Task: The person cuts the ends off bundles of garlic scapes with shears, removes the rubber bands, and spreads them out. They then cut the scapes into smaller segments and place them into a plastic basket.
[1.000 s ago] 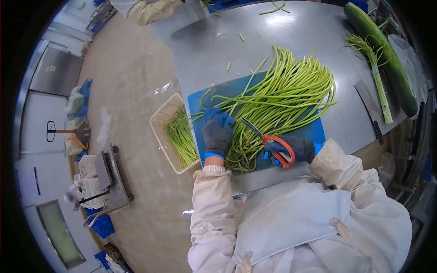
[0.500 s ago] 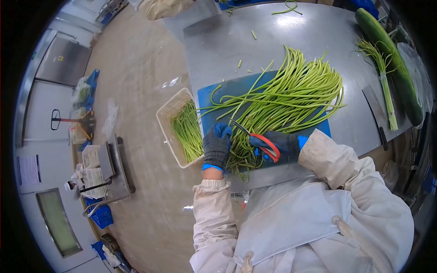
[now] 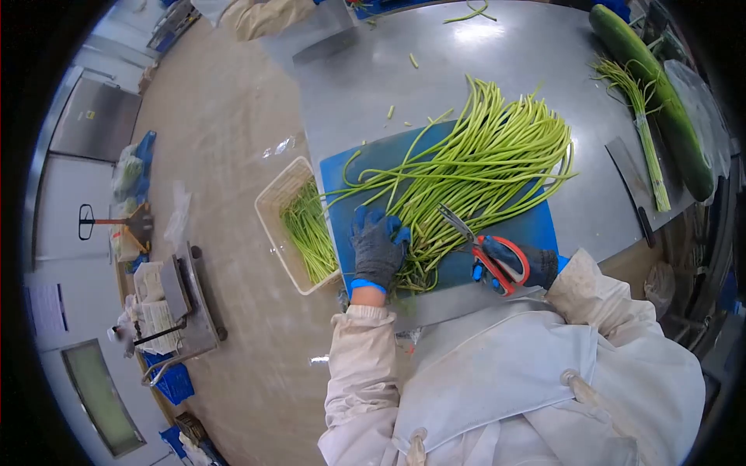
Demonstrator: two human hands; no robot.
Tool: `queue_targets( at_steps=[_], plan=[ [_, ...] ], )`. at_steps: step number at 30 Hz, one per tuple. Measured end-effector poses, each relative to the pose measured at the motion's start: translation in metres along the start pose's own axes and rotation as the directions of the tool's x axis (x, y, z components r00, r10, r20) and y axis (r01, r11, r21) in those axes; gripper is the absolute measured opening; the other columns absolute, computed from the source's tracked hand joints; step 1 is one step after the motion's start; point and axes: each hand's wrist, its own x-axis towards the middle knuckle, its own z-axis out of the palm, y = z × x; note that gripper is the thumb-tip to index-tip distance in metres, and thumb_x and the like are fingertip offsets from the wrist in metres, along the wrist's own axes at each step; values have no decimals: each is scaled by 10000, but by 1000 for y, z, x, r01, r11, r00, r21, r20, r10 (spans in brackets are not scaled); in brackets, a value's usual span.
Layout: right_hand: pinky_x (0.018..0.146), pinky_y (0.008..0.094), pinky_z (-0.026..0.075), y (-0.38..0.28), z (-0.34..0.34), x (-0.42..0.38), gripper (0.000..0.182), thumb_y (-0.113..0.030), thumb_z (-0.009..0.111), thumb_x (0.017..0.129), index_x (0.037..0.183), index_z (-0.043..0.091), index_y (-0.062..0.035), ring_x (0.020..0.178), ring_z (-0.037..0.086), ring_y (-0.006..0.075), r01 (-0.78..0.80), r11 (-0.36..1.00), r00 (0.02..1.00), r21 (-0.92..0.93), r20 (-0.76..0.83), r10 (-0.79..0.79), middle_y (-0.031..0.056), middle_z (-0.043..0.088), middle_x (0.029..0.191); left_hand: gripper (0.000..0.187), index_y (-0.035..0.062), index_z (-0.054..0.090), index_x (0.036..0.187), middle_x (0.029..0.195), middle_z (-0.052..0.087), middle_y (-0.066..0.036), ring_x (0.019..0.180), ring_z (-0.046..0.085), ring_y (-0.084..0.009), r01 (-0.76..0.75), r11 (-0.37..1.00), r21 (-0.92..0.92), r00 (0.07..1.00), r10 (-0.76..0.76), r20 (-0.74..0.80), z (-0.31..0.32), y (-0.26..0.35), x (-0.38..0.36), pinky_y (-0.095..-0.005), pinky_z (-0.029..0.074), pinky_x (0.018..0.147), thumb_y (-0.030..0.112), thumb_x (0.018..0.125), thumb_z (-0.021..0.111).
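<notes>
A large heap of long green garlic scapes (image 3: 482, 155) lies across the blue cutting board (image 3: 536, 221), its darker ends bunched toward me. My left hand (image 3: 377, 247), in a grey glove with blue fingertips, rests at the left of those ends. Its fingers are apart, and I make out nothing held in them. In my gloved right hand (image 3: 536, 264) are red-handled scissors (image 3: 501, 264), the fingers through the loops. The blades point up and left over the scapes. Left of the board, a cream plastic basket (image 3: 273, 203) holds cut green stems (image 3: 307, 233).
On the steel table (image 3: 373, 78) to the right lie a knife (image 3: 631, 186), a taped bundle of thin green stems (image 3: 651, 147) and a long green gourd (image 3: 660, 93). Small stem pieces are scattered above the board. Another person's sleeve (image 3: 268, 17) shows at the top. A cart (image 3: 198, 303) stands left.
My right hand has drawn the scissors right and slightly down, away from my left hand. My left hand's fingers have spread. The whole view has shifted a little.
</notes>
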Motion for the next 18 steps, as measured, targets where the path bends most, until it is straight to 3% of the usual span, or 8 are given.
queue_targets(
  at_steps=[2, 4, 6, 8, 10, 12, 14, 18],
  plan=[
    [477, 244, 471, -8, 6, -4, 493, -542, 431, 875, 972, 554, -75, 566, 564, 102, -2, 1000, 1000, -13, -15, 2, 53, 617, 839, 184, 114, 618, 884, 921, 581, -126, 1009, 494, -358, 25, 1000, 13, 998, -25, -50, 15, -6, 13, -488, 341, 886, 258, 772, 600],
    [481, 244, 473, -10, 12, -4, 490, -536, 434, 878, 989, 553, -74, 563, 562, 102, -7, 1000, 1000, -21, -25, 6, 49, 618, 841, 174, 97, 626, 847, 927, 576, -138, 1020, 501, -350, 230, 973, 1, 973, -230, 11, 13, -14, 27, -475, 363, 885, 250, 765, 609],
    [434, 263, 445, -12, 15, -1, 544, -586, 417, 861, 851, 574, -65, 505, 542, 126, -9, 993, 993, -119, -121, -5, 46, 583, 677, 182, 80, 636, 860, 898, 598, -137, 964, 533, -330, 184, 980, -71, 983, -184, 5, 16, -33, 34, -435, 393, 856, 234, 769, 608],
    [438, 261, 447, -14, 21, -2, 547, -587, 423, 858, 844, 578, -63, 509, 543, 124, -1, 995, 989, -96, -148, -14, 45, 579, 666, 190, 62, 646, 873, 870, 619, -135, 908, 565, -310, 139, 980, -143, 990, -140, 2, 13, -44, 37, -395, 424, 828, 218, 773, 606],
    [442, 260, 449, -14, 21, -2, 549, -589, 429, 855, 836, 583, -62, 514, 544, 122, 3, 997, 986, -73, -167, -15, 45, 574, 655, 222, 52, 645, 889, 901, 635, -162, 856, 601, -307, 319, 779, -540, 948, -248, 202, 2, -48, 38, -370, 457, 769, 242, 774, 629],
    [479, 244, 459, -19, 18, 0, 517, -538, 402, 891, 940, 595, -61, 553, 553, 103, -109, 971, 994, -215, -47, 102, 37, 600, 737, 243, 45, 641, 937, 878, 649, -158, 821, 613, -302, 309, 822, -479, 949, -233, 212, -9, -47, 44, -363, 463, 754, 234, 785, 622],
    [481, 244, 458, -22, 28, 5, 528, -545, 403, 888, 933, 600, -58, 554, 551, 103, -128, 957, 991, -259, -68, 114, 36, 594, 718, 243, 40, 641, 930, 875, 652, -139, 839, 610, -293, 390, 844, -368, 897, -258, 360, -19, -42, 48, -364, 459, 764, 237, 791, 611],
    [489, 243, 459, -33, 42, 7, 552, -567, 410, 874, 923, 603, -52, 559, 550, 102, -114, 948, 993, -296, -18, 114, 34, 584, 697, 279, 40, 622, 1004, 973, 635, -154, 890, 599, -320, 135, 911, -391, 985, -80, 153, -10, -53, 38, -368, 454, 782, 258, 841, 560]
  ],
)
